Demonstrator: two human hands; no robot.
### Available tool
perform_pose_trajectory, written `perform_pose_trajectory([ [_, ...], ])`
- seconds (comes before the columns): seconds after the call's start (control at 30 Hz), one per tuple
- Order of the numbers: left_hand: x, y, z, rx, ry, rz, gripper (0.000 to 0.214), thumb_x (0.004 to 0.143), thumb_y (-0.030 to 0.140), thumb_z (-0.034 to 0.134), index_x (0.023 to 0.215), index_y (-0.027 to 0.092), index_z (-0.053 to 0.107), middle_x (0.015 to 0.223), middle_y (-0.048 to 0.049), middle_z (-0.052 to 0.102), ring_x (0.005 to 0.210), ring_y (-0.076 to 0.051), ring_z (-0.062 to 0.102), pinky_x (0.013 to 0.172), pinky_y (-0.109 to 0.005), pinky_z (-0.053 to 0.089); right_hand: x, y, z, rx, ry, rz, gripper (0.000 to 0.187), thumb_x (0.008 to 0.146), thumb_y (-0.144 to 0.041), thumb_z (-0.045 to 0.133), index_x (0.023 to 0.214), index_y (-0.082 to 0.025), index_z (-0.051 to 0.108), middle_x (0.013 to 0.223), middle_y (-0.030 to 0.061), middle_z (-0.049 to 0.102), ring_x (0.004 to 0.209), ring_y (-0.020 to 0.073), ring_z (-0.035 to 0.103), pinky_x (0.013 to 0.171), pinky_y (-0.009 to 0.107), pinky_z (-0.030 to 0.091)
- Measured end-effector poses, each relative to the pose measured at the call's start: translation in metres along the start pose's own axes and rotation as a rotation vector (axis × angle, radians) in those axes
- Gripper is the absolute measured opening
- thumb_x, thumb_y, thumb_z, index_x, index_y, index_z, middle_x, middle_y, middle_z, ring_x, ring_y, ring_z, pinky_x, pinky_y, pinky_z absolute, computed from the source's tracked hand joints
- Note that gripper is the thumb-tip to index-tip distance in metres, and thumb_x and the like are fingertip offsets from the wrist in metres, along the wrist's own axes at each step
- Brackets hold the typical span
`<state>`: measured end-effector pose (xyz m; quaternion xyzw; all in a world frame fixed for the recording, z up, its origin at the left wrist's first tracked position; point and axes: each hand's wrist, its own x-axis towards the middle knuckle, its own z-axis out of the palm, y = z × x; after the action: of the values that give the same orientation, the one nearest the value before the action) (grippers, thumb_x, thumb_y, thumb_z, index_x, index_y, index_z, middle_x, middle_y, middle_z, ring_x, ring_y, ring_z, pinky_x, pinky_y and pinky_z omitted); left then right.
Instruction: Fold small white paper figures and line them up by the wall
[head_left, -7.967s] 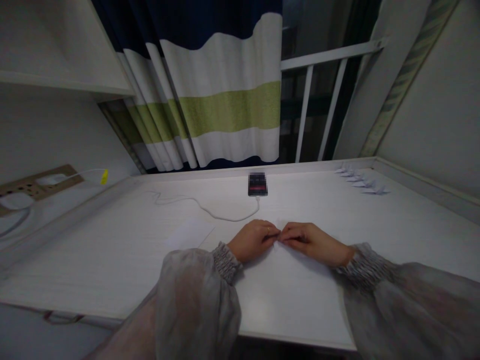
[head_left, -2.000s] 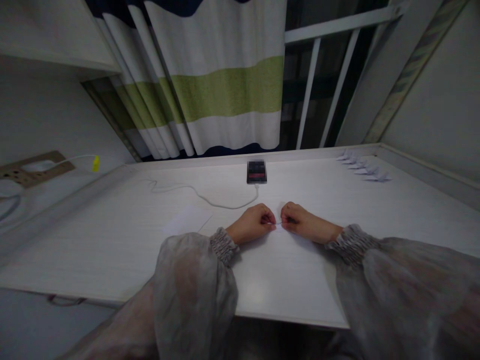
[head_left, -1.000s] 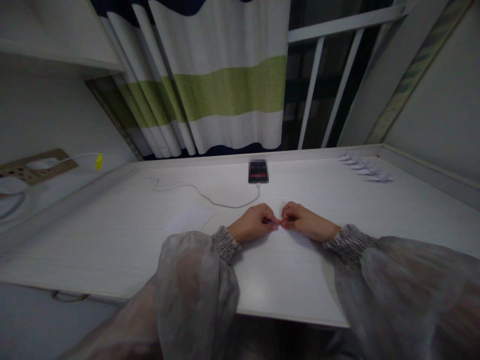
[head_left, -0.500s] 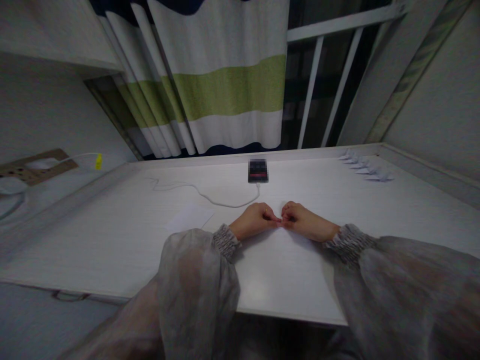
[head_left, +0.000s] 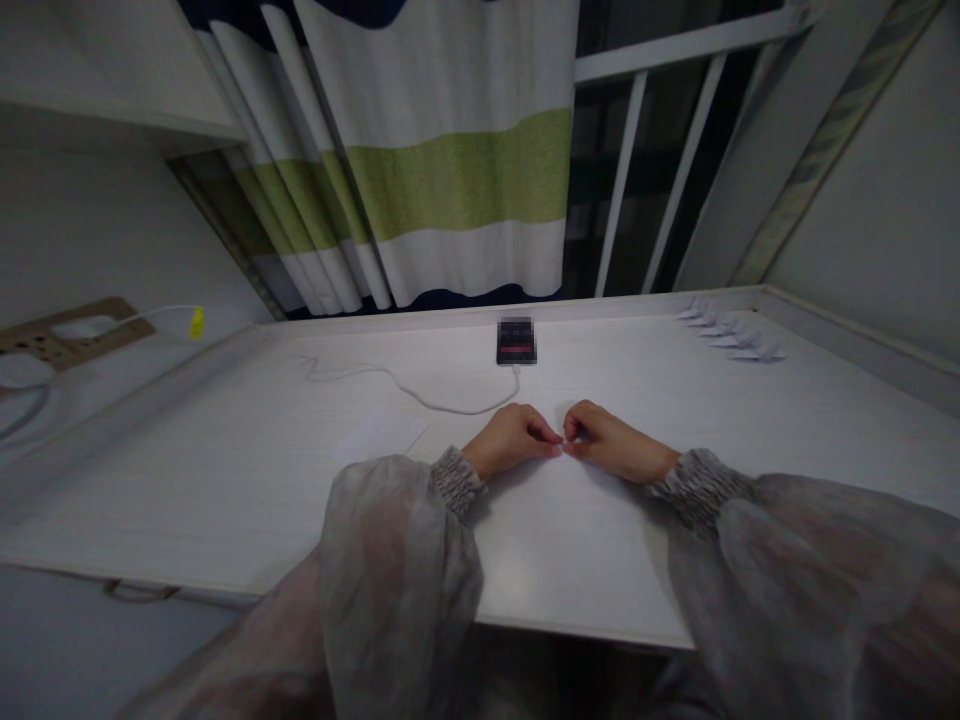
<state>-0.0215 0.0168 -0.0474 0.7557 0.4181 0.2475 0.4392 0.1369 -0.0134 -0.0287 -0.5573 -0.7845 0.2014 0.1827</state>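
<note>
Over the middle of the white desk (head_left: 570, 560), my left hand (head_left: 514, 440) and my right hand (head_left: 615, 445) meet fingertip to fingertip. Each is closed in a pinch of thumb and forefinger. Between them shows a tiny bit of white paper (head_left: 562, 446), mostly hidden by the fingers, so its shape cannot be made out. A flat white sheet of paper (head_left: 379, 435) lies beside my left forearm. Folded paper cranes (head_left: 731, 335), several in a row, stand at the far right of the desk.
A phone-like device (head_left: 517, 341), its screen blurred, lies beyond my hands with a white cable (head_left: 450, 409) running left. Power sockets (head_left: 82, 330) with plugs are on the left wall. A striped curtain (head_left: 457, 180) and a barred window (head_left: 637, 170) close off the back.
Both hands stay in nearly the same place. The fingertips have shifted slightly, and the right fingers have opened a small gap from the left ones.
</note>
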Motion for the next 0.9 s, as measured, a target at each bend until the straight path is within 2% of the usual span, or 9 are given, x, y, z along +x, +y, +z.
perform_pose_trajectory([
  [0.17,-0.002,0.003,0.0,0.026,0.002,-0.018,0.019,0.057,0.021,0.067,0.072,0.009,0.065,0.066,-0.0049,0.065,0.06,-0.011,0.056,0.057,-0.022,0.042,0.003,0.003,-0.003,0.064,-0.047,-0.036,0.009,0.062,-0.011,0.053,0.065,-0.017,0.047,0.07,-0.0002,0.047,0.067,0.0129,0.046,0.063,0.025,0.039],
  [0.43,-0.004,0.002,0.0,0.075,0.012,-0.018,0.017,0.058,0.02,0.065,0.072,0.01,0.064,0.067,-0.0045,0.064,0.061,-0.011,0.055,0.057,-0.021,0.042,0.005,0.009,-0.006,0.197,-0.134,-0.087,0.008,0.057,-0.009,0.048,0.06,-0.016,0.047,0.069,-0.0001,0.047,0.066,0.0126,0.046,0.064,0.026,0.039],
  [0.57,-0.006,0.0,-0.001,0.061,0.024,0.009,0.016,0.058,0.02,0.065,0.07,0.01,0.064,0.068,-0.0046,0.064,0.061,-0.011,0.055,0.058,-0.022,0.042,0.006,0.014,-0.005,0.322,-0.192,-0.099,0.007,0.06,-0.013,0.049,0.066,-0.017,0.048,0.071,-0.0004,0.049,0.067,0.0122,0.047,0.067,0.026,0.039],
  [0.63,-0.006,0.0,-0.001,0.066,0.031,0.009,0.016,0.057,0.02,0.066,0.069,0.01,0.064,0.066,-0.0039,0.063,0.06,-0.011,0.055,0.057,-0.021,0.042,0.006,0.014,-0.003,0.345,-0.181,-0.058,0.006,0.065,-0.02,0.049,0.069,-0.016,0.049,0.069,-0.0008,0.048,0.066,0.0119,0.046,0.065,0.026,0.039],
  [0.73,-0.006,0.003,-0.002,0.072,0.034,0.019,0.015,0.057,0.02,0.065,0.067,0.01,0.064,0.065,-0.0032,0.063,0.059,-0.011,0.054,0.056,-0.021,0.041,0.005,0.009,0.0,0.266,-0.088,-0.035,0.014,0.066,-0.029,0.053,0.067,-0.016,0.049,0.067,-0.0014,0.046,0.063,0.0118,0.044,0.06,0.026,0.038],
  [0.83,-0.005,0.005,-0.003,0.066,0.022,0.041,0.015,0.058,0.023,0.065,0.067,0.01,0.064,0.063,-0.0021,0.062,0.059,-0.01,0.053,0.056,-0.02,0.041,0.005,0.004,0.001,0.165,-0.013,-0.054,0.014,0.062,-0.027,0.058,0.063,-0.017,0.048,0.068,-0.0009,0.047,0.064,0.012,0.044,0.06,0.025,0.037],
  [0.9,-0.004,0.004,-0.003,0.058,-0.006,0.062,0.015,0.059,0.023,0.064,0.066,0.01,0.064,0.062,-0.0015,0.061,0.059,-0.01,0.053,0.056,-0.02,0.04,0.006,0.001,0.001,0.135,-0.015,-0.05,0.013,0.061,-0.022,0.059,0.061,-0.017,0.048,0.068,-0.0011,0.047,0.064,0.0119,0.044,0.06,0.024,0.037],
])
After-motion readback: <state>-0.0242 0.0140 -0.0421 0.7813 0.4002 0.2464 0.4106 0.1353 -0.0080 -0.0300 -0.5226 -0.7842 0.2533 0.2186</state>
